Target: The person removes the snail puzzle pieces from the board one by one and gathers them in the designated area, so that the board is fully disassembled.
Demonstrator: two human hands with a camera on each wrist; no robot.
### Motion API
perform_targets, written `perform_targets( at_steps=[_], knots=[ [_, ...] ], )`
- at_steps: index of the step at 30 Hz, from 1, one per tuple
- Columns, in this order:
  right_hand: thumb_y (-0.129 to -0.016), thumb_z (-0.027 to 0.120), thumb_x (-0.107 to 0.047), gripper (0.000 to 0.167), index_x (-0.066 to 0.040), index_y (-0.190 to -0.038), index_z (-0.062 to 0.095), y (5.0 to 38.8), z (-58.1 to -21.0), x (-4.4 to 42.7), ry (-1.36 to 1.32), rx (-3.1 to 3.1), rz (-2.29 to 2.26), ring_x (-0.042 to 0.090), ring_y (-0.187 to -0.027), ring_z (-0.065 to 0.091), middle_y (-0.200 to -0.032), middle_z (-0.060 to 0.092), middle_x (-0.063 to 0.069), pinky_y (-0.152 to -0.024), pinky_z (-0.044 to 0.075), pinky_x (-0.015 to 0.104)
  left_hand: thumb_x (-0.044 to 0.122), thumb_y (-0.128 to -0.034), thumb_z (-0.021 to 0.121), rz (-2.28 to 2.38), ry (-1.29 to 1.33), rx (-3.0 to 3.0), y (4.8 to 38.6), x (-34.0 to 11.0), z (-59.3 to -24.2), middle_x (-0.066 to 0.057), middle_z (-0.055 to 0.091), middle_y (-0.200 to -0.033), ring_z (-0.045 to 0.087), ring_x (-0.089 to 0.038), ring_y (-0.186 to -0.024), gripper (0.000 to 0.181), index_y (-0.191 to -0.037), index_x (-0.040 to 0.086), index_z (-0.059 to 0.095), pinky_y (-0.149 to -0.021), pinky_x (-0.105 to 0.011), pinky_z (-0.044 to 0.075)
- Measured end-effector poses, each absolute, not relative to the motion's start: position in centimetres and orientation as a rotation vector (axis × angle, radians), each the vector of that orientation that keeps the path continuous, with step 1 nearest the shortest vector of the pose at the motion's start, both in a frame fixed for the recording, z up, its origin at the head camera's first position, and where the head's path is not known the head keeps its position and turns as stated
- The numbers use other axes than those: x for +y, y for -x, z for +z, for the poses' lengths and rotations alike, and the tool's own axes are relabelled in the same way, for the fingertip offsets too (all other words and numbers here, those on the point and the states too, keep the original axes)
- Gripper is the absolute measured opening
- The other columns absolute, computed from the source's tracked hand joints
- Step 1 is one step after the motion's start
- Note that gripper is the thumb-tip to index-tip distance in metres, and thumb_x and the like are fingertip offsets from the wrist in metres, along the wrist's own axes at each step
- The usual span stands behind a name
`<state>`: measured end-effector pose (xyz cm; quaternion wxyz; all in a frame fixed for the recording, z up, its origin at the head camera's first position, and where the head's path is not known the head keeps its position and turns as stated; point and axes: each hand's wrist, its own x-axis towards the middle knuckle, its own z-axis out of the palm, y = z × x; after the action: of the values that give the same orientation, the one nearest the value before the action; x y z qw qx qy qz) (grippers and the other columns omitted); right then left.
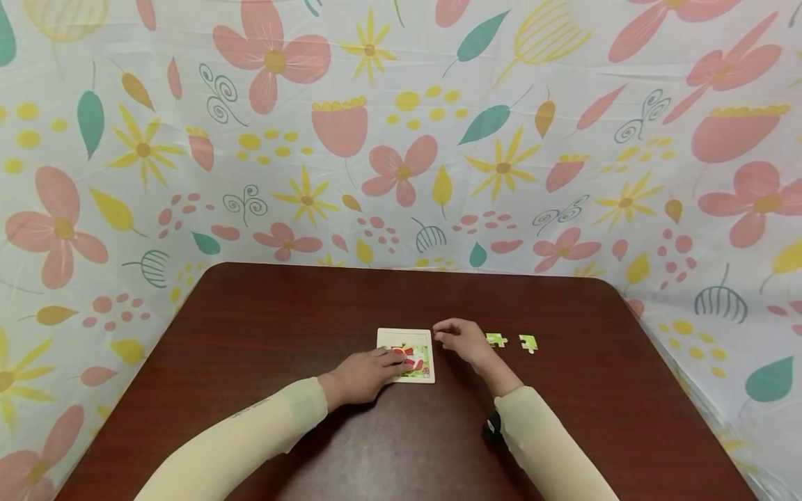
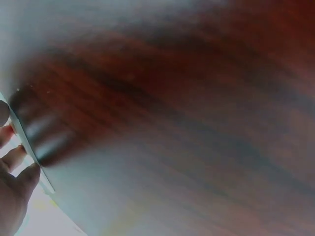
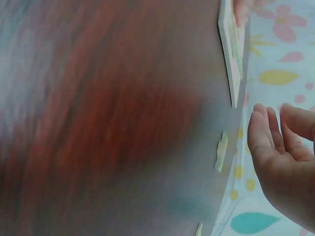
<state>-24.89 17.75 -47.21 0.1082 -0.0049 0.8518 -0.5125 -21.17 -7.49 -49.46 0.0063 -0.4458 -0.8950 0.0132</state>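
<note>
A jigsaw puzzle board [image 1: 406, 335] with a pale frame and a red, white and green picture lies on the table. My left hand [image 1: 366, 376] rests over its left side, fingers reaching onto the picture and covering part of it. In the left wrist view, fingertips [image 2: 30, 174] touch the board's edge. Just right of the board's upper right corner is my right hand [image 1: 465, 342], raised with loosely bent fingers. The right wrist view shows a gap between its thumb and fingers [image 3: 261, 130], with nothing held. Two green puzzle pieces, a nearer one [image 1: 496, 340] and a farther one [image 1: 528, 342], lie right of that hand.
The dark brown wooden table [image 1: 282, 299] has rounded far corners. A white curtain [image 1: 401, 83] printed with flowers and leaves hangs behind and beside it. A black band [image 1: 493, 426] shows at the right wrist, by the cream sleeve [image 1: 539, 424].
</note>
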Motion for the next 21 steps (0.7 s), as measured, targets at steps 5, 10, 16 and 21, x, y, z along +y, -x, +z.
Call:
perform_targets(
  at_steps=[5,10,16,21],
  knots=[
    [-0.101,0.061,-0.006,0.023,0.005,-0.119,0.07,25.1,-47.8,16.2,0.102,2.507,-1.443,0.029,-0.103,0.071,-0.117,0.071,0.022,-0.088,0.061,0.039,0.027,-0.1089,0.048,0.138,1.395,-2.752,20.9,-7.5,-49.3,0.003,0.059,-0.148,0.058,-0.018,-0.132,0.042,-0.151,0.026,0.053,-0.11,-0.031,0.051],
    [-0.101,0.061,-0.005,0.021,0.003,-0.116,0.072,25.3,-48.1,15.4,0.158,2.554,-1.347,0.026,-0.097,0.069,-0.115,0.072,0.021,-0.082,0.057,0.035,0.034,-0.1089,0.049,0.21,1.378,-2.576,21.1,-7.4,-49.9,0.008,0.062,-0.138,0.061,-0.013,-0.116,0.04,-0.149,0.031,0.055,-0.094,-0.024,0.055],
    [-0.1,0.061,-0.005,0.017,-0.001,-0.109,0.076,25.7,-47.7,15.2,0.283,2.649,-1.168,0.028,-0.102,0.067,-0.114,0.074,0.017,-0.084,0.056,0.038,0.038,-0.1068,0.052,0.258,1.333,-2.472,21.5,-7.5,-50.8,0.01,0.061,-0.13,0.058,-0.011,-0.104,0.039,-0.146,0.039,0.056,-0.075,-0.022,0.054],
    [-0.099,0.06,0.0,0.017,-0.001,-0.105,0.076,26.1,-47.3,15.6,0.356,2.662,-1.067,0.024,-0.096,0.066,-0.107,0.075,0.015,-0.083,0.056,0.037,0.039,-0.1062,0.054,0.231,1.328,-2.457,21.6,-7.1,-50.8,0.01,0.061,-0.129,0.058,-0.01,-0.102,0.039,-0.145,0.04,0.057,-0.073,-0.02,0.052]
  ],
)
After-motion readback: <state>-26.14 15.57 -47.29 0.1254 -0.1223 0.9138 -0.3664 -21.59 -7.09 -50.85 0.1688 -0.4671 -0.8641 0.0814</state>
